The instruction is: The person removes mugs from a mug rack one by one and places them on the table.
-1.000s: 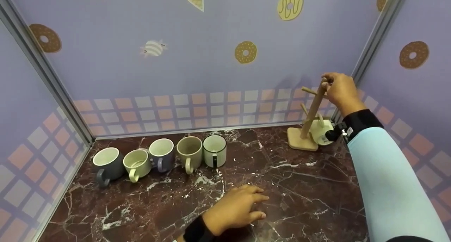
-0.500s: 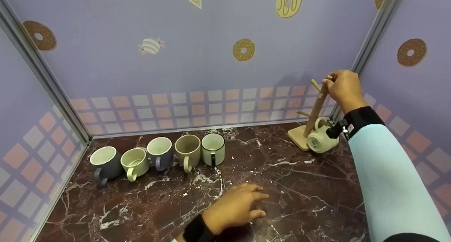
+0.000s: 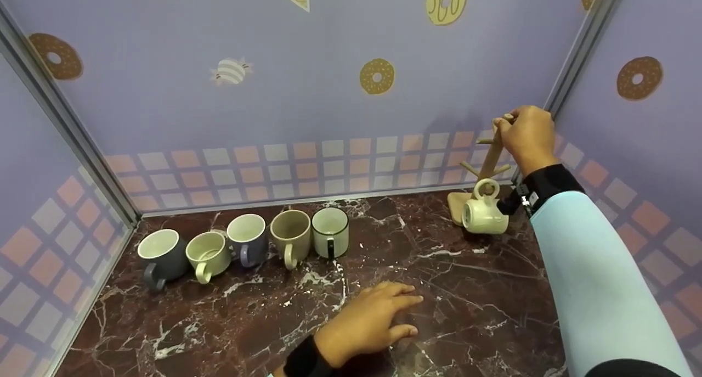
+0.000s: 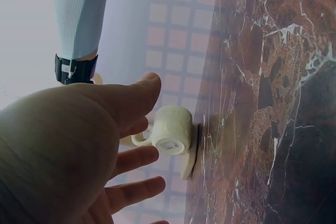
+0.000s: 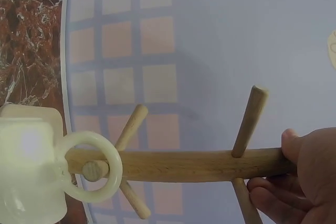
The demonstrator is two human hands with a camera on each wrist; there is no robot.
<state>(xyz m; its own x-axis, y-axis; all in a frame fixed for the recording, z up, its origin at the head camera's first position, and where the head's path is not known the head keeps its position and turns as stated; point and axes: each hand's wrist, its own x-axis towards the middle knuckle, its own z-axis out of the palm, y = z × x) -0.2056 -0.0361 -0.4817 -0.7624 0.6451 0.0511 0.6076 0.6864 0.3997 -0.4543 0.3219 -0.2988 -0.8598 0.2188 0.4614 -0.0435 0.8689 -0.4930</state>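
Observation:
My right hand (image 3: 527, 135) pinches the top of a wooden mug tree (image 5: 173, 166) at the back right. A pale cream mug (image 3: 485, 215) hangs by its round handle from a low peg of the tree, lying on its side with its base toward the left. In the right wrist view the peg's end shows through the handle ring. My left hand (image 3: 368, 319) is held over the front middle of the table with fingers spread and nothing in it. The left wrist view shows its thumb and fingers apart, the mug beyond them.
Several mugs stand in a row at the left: a dark grey mug (image 3: 164, 253), a light green mug (image 3: 209, 252), a blue-purple mug (image 3: 248, 238), a brown mug (image 3: 292, 234) and a white mug with a black rim (image 3: 330, 231). Patterned walls (image 3: 307, 108) enclose the marble-look table (image 3: 439, 289).
The mug tree has been turned by the right hand, bringing the hanging mug round to the front, its handle now facing the head camera. The left hand has barely moved.

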